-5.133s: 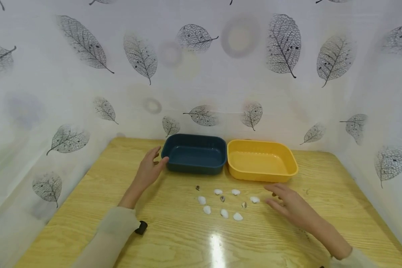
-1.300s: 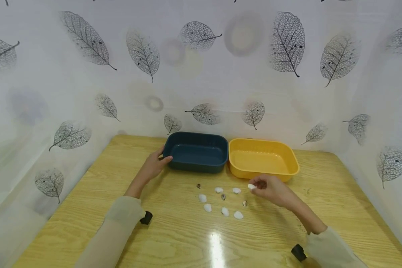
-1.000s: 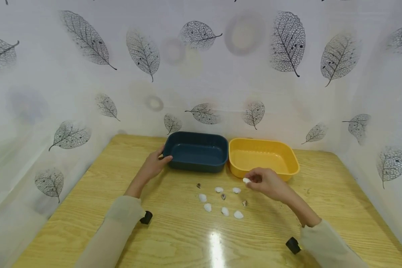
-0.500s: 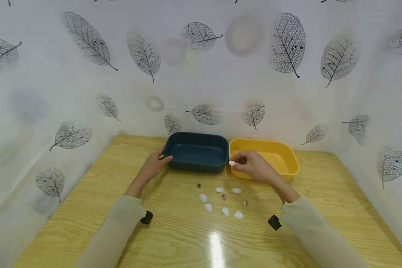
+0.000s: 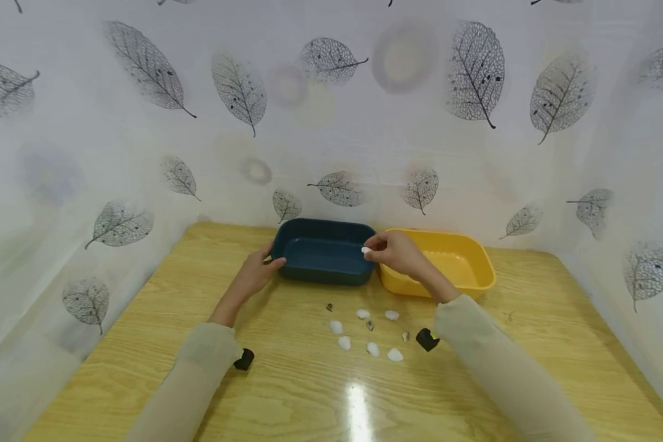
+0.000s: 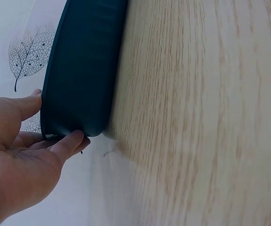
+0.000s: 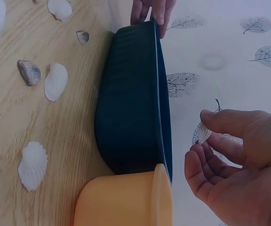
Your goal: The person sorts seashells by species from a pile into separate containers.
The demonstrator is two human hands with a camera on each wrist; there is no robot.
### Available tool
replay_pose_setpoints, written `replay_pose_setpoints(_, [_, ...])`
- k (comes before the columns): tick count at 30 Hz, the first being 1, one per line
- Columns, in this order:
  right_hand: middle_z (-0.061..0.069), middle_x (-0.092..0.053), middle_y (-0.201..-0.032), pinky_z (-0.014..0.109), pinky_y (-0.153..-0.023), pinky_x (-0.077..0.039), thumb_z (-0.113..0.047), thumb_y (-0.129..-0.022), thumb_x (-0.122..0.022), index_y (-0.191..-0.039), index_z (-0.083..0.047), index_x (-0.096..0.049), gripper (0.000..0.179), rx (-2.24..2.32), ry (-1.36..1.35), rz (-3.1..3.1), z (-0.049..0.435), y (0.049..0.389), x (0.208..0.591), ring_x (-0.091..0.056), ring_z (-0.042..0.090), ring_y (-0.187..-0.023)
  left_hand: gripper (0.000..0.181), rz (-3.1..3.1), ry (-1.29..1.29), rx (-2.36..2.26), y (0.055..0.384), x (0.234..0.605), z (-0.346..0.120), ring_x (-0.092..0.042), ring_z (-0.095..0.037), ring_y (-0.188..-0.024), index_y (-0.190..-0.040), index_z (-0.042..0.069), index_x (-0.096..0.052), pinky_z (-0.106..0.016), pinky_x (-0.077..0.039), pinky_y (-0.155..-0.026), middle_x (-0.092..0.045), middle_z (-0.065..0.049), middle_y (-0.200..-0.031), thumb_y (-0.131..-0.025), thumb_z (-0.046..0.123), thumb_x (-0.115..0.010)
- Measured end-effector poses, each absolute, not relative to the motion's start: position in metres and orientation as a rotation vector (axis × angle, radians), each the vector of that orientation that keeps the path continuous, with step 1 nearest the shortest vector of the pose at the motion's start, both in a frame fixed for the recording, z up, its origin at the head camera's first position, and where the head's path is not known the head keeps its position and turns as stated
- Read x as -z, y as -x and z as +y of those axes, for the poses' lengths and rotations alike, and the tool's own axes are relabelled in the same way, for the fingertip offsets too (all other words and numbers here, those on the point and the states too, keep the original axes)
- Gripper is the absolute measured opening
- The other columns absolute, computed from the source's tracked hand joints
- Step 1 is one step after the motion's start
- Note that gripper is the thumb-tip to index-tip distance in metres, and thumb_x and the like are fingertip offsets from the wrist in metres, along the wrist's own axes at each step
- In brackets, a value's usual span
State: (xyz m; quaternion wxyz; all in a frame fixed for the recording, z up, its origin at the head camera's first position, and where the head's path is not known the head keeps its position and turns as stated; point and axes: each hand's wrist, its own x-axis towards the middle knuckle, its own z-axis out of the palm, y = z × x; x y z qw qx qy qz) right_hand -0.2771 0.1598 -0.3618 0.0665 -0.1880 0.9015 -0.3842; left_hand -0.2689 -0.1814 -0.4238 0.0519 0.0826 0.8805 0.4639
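Note:
My right hand (image 5: 402, 253) pinches a white seashell (image 5: 366, 250) between thumb and fingertips, above the right end of the dark blue bin (image 5: 320, 275). In the right wrist view, the ribbed seashell (image 7: 204, 133) shows at the fingertips, clear of the bin's rim. My left hand (image 5: 252, 272) holds the left end of the dark blue bin. Its thumb (image 6: 31, 104) lies at the rim and its fingers bend around the end wall in the left wrist view. Several white shells (image 5: 372, 349) and a few small dark shells (image 5: 370, 325) lie on the table in front.
A yellow bin (image 5: 436, 287) stands against the blue bin's right side, partly behind my right wrist. Both bins sit on a wood-grain table (image 5: 287, 393) near its back edge. A leaf-patterned white curtain (image 5: 342, 135) surrounds the back and sides.
My right hand has picked a white seashell off the table's right side and carried it up and left, across the yellow bin to the blue one. My left hand has come onto the blue bin.

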Motion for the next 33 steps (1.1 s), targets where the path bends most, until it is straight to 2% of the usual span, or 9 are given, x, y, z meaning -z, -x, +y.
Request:
replay_pose_setpoints(5, [0.018,-0.071,-0.113,0.040,-0.085,-0.057,-0.013,-0.099,-0.071,-0.124,0.006,-0.071,0.031,1.177,0.575,2.736,0.151,0.286,0.368,-0.065,0.030,-0.100,0.069,2.707,-0.269,-1.382,0.269,0.424,-0.182,-0.038,-0.048,-0.144,-0.163,-0.003,-0.015,-0.056,-0.045,-0.109,-0.021,-0.029,-0.165,-0.111,0.023,-0.052])
replay_pose_setpoints(18, [0.023,-0.069,-0.120,0.045,-0.089,-0.057,-0.013,-0.102,-0.066,-0.130,0.011,-0.065,0.036,1.223,0.582,2.750,0.149,0.293,0.377,-0.066,0.035,-0.106,0.067,2.720,-0.290,-1.409,0.270,0.427,-0.182,-0.039,-0.049,-0.143,-0.162,-0.007,-0.018,-0.057,-0.045,-0.110,-0.023,-0.032,-0.163,-0.111,0.020,-0.051])
replay_pose_setpoints(23, [0.019,-0.071,-0.117,0.044,-0.085,-0.057,-0.014,-0.103,-0.066,-0.129,0.007,-0.067,0.034,1.207,0.653,2.796,0.161,0.280,0.374,-0.066,0.032,-0.101,0.066,2.715,-0.293,-1.419,0.269,0.427,-0.182,-0.036,-0.050,-0.144,-0.162,-0.007,-0.018,-0.058,-0.040,-0.113,-0.022,-0.032,-0.164,-0.111,0.021,-0.051])
replay_pose_setpoints(29, [0.011,-0.074,-0.102,0.035,-0.075,-0.057,-0.009,-0.099,-0.070,-0.119,0.005,-0.073,0.025,1.243,0.783,2.826,0.181,0.251,0.373,-0.067,0.023,-0.085,0.064,2.727,-0.300,-1.421,0.268,0.426,-0.181,-0.038,-0.050,-0.142,-0.160,-0.009,-0.020,-0.058,-0.040,-0.114,-0.025,-0.033,-0.162,-0.111,0.019,-0.051])
replay_pose_setpoints(33, [0.004,-0.073,-0.096,0.029,-0.071,-0.056,-0.009,-0.097,-0.072,-0.116,0.003,-0.074,0.022,1.200,0.825,2.819,0.194,0.230,0.376,-0.064,0.017,-0.082,0.064,2.734,-0.290,-1.432,0.268,0.425,-0.179,-0.040,-0.050,-0.141,-0.159,-0.010,-0.022,-0.058,-0.041,-0.112,-0.026,-0.034,-0.161,-0.111,0.018,-0.052])
